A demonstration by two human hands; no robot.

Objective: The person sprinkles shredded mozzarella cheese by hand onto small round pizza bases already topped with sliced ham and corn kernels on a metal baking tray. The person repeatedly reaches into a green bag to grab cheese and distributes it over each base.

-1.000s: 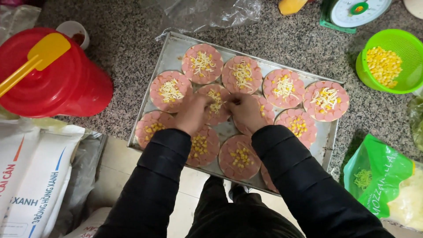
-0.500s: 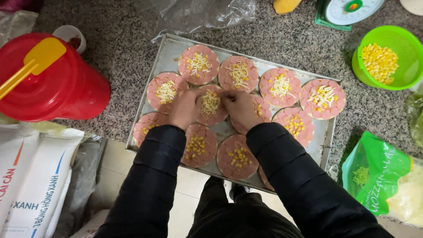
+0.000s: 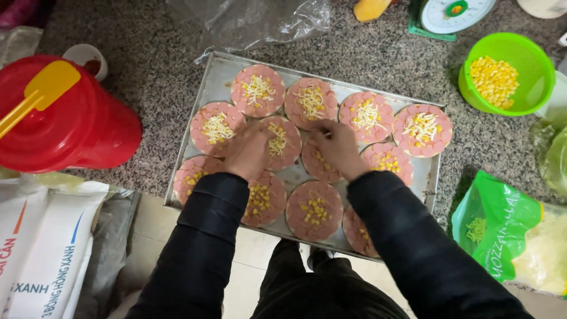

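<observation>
A metal baking tray on the speckled stone counter carries several small round pizzas topped with pink sausage slices and corn. Those in the far row, such as one pizza, also have shredded cheese. My left hand rests palm down at the left edge of a middle-row pizza that has cheese and corn on it. My right hand hovers just right of it, over another pizza, fingers pinched together; whether they hold shreds of cheese I cannot tell. Both sleeves are black.
A green colander of corn kernels stands at the far right, a green bag of shredded cheese at the near right. A red bucket with a yellow spatula stands at the left. A kitchen scale and clear plastic bag lie behind the tray.
Both hands have stayed over the middle-row pizzas and drawn slightly apart. The view has shifted a little.
</observation>
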